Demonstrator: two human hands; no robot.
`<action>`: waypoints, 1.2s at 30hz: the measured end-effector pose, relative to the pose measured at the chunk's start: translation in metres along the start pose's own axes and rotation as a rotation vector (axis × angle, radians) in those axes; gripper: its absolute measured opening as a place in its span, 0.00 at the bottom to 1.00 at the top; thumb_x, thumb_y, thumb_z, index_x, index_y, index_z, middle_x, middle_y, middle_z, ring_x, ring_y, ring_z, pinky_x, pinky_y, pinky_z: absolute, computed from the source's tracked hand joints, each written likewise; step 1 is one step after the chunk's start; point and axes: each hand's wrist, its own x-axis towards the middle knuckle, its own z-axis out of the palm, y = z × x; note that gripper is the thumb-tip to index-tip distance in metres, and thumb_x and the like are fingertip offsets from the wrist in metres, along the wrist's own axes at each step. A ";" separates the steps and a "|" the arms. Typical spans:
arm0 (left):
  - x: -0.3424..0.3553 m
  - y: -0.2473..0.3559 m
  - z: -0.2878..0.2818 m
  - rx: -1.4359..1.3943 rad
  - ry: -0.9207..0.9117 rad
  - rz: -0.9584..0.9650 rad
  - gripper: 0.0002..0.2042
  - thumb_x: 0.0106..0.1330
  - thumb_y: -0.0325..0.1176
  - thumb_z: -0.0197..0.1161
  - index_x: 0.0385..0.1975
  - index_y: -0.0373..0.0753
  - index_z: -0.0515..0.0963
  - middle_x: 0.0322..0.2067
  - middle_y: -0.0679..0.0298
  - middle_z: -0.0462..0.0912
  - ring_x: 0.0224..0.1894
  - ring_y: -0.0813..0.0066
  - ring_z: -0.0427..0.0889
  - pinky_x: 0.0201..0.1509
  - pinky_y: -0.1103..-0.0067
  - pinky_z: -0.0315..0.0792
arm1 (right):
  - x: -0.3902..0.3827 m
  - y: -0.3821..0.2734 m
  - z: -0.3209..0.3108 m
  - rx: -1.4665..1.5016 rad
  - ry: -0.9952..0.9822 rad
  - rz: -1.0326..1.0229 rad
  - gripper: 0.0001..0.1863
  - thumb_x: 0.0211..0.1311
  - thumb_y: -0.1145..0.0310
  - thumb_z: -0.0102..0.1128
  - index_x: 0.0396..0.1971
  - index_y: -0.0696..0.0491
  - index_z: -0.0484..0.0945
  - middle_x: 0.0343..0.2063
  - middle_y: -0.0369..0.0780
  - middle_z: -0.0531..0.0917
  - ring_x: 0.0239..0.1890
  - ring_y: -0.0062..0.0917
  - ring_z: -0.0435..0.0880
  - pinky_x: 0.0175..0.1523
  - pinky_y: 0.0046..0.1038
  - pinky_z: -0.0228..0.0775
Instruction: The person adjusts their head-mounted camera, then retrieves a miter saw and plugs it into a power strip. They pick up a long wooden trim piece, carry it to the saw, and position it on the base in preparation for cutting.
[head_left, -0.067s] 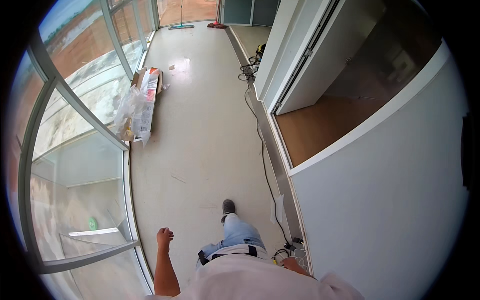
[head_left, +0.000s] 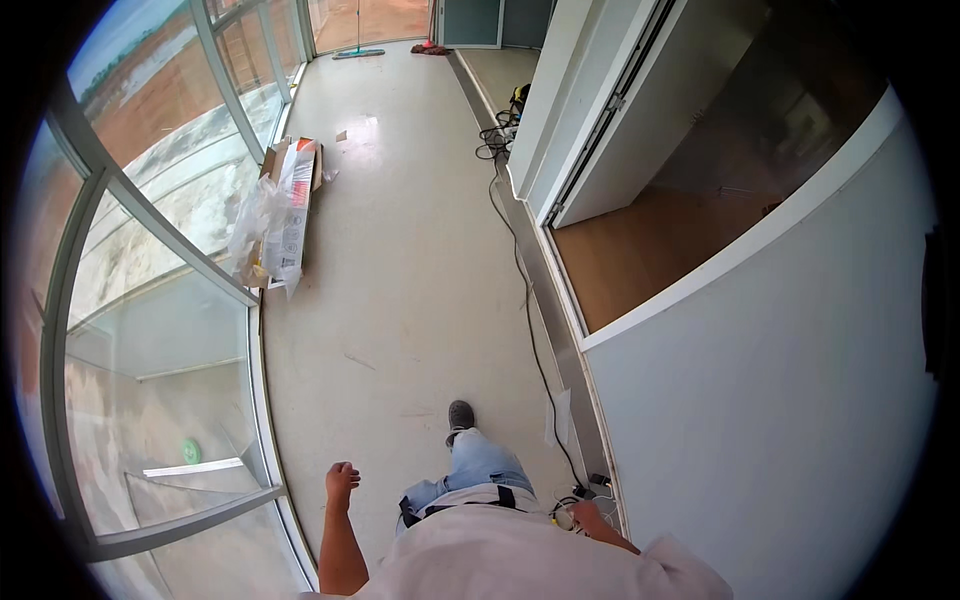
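My left hand (head_left: 342, 482) hangs in the air over the floor, left of my body, its fingers curled in and nothing visible in them. My right hand (head_left: 588, 517) is low beside my right hip; its fingers are small and partly hidden, so their hold is unclear. Beyond it, in the same line of sight, lie white and dark cables (head_left: 562, 517) and dark plugs (head_left: 598, 480) on the floor by the wall. Whether that hand touches them cannot be told. One dark shoe (head_left: 460, 415) shows ahead of my jeans.
A long black cable (head_left: 528, 300) runs along the right wall to a coil (head_left: 492, 143). An opened cardboard box (head_left: 290, 225) with clear plastic wrap (head_left: 255, 222) lies by the left windows. A doorway (head_left: 650, 250) opens on the right. Mops (head_left: 358, 53) stand at the far end.
Both hands have shifted slightly to the right in the picture, the left one also a little lower. The view has moved slightly.
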 end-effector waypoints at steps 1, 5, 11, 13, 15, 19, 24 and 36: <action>-0.013 -0.011 0.005 0.023 -0.056 -0.077 0.15 0.73 0.37 0.55 0.50 0.33 0.76 0.34 0.57 0.85 0.31 0.69 0.84 0.35 0.73 0.79 | 0.022 -0.023 -0.043 0.574 0.098 0.209 0.12 0.61 0.70 0.62 0.43 0.53 0.87 0.27 0.40 0.85 0.27 0.27 0.85 0.31 0.35 0.77; -0.002 0.014 0.023 0.072 -0.087 -0.062 0.16 0.72 0.37 0.56 0.51 0.33 0.75 0.36 0.55 0.85 0.34 0.66 0.85 0.37 0.72 0.80 | 0.067 -0.157 -0.270 0.901 0.481 0.058 0.10 0.63 0.67 0.63 0.36 0.59 0.85 0.14 0.35 0.75 0.12 0.20 0.71 0.19 0.27 0.62; 0.028 0.033 0.014 -0.209 0.099 -0.379 0.16 0.69 0.37 0.58 0.50 0.32 0.75 0.36 0.54 0.85 0.33 0.64 0.86 0.35 0.70 0.81 | 0.119 -0.272 -0.471 0.873 0.633 -0.181 0.11 0.67 0.67 0.58 0.35 0.58 0.85 0.17 0.34 0.77 0.13 0.17 0.70 0.19 0.25 0.62; 0.056 0.043 0.010 -0.220 0.099 -0.397 0.16 0.70 0.37 0.57 0.51 0.33 0.74 0.38 0.54 0.84 0.36 0.62 0.86 0.37 0.68 0.82 | 0.151 -0.295 -0.503 0.850 0.609 -0.172 0.11 0.66 0.66 0.59 0.35 0.58 0.85 0.17 0.35 0.77 0.13 0.17 0.70 0.19 0.24 0.63; 0.086 0.064 0.010 -0.257 0.095 -0.391 0.15 0.70 0.37 0.57 0.50 0.34 0.75 0.37 0.53 0.85 0.35 0.62 0.86 0.37 0.69 0.82 | 0.189 -0.319 -0.509 0.797 0.569 -0.134 0.11 0.66 0.66 0.59 0.34 0.58 0.84 0.16 0.35 0.77 0.13 0.17 0.71 0.19 0.25 0.63; 0.179 0.113 0.005 -0.272 0.082 -0.449 0.16 0.70 0.37 0.57 0.50 0.33 0.75 0.38 0.52 0.85 0.36 0.61 0.86 0.38 0.68 0.83 | 0.238 -0.352 -0.480 0.607 0.403 0.037 0.11 0.64 0.65 0.61 0.33 0.58 0.84 0.14 0.37 0.76 0.13 0.21 0.73 0.19 0.28 0.64; 0.316 0.221 -0.015 -0.246 0.015 -0.351 0.16 0.69 0.38 0.58 0.48 0.32 0.77 0.36 0.54 0.85 0.30 0.66 0.84 0.32 0.71 0.80 | 0.226 -0.445 -0.490 0.436 0.152 -0.037 0.10 0.60 0.67 0.65 0.31 0.60 0.86 0.15 0.39 0.80 0.14 0.24 0.78 0.21 0.29 0.69; 0.513 0.526 -0.183 -0.099 0.231 0.072 0.15 0.74 0.36 0.53 0.50 0.33 0.78 0.35 0.59 0.85 0.33 0.74 0.83 0.36 0.77 0.77 | 0.346 -0.691 -0.665 0.454 0.200 -0.091 0.14 0.63 0.63 0.62 0.36 0.60 0.85 0.15 0.37 0.78 0.13 0.21 0.75 0.22 0.27 0.66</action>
